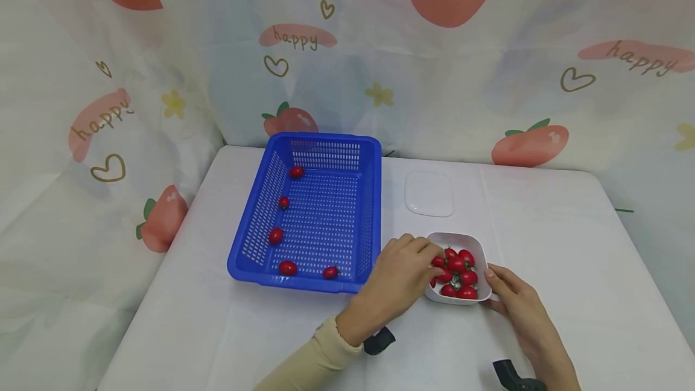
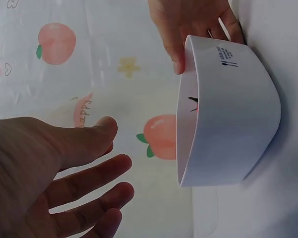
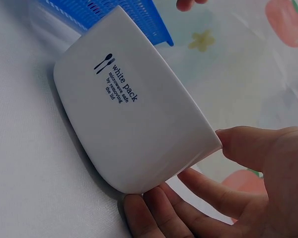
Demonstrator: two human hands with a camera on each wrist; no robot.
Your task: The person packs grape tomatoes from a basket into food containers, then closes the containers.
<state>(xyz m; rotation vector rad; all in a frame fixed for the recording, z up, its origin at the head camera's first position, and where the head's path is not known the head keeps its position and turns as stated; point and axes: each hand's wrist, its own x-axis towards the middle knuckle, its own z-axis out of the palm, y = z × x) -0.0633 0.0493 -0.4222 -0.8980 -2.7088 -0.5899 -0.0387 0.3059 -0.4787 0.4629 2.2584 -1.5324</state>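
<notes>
A white square bowl (image 1: 457, 236) holds several red cherry tomatoes (image 1: 456, 274) near the table's front. My left hand (image 1: 434, 264) reaches over the bowl's left rim, its fingertips at the tomatoes. In the left wrist view that left hand (image 2: 104, 168) has loosely straight fingers with nothing between them, just short of the bowl (image 2: 228, 114). My right hand (image 1: 496, 285) grips the bowl's near right corner. The right wrist view shows the right hand (image 3: 208, 161) with its thumb at the rim and its fingers under the bowl's wall (image 3: 129, 119).
A blue perforated basket (image 1: 326, 136) stands left of the bowl, with several cherry tomatoes (image 1: 276, 235) along its left and front sides. A white lid (image 1: 429, 193) lies flat behind the bowl. Printed curtains enclose the white table (image 1: 570, 246) on three sides.
</notes>
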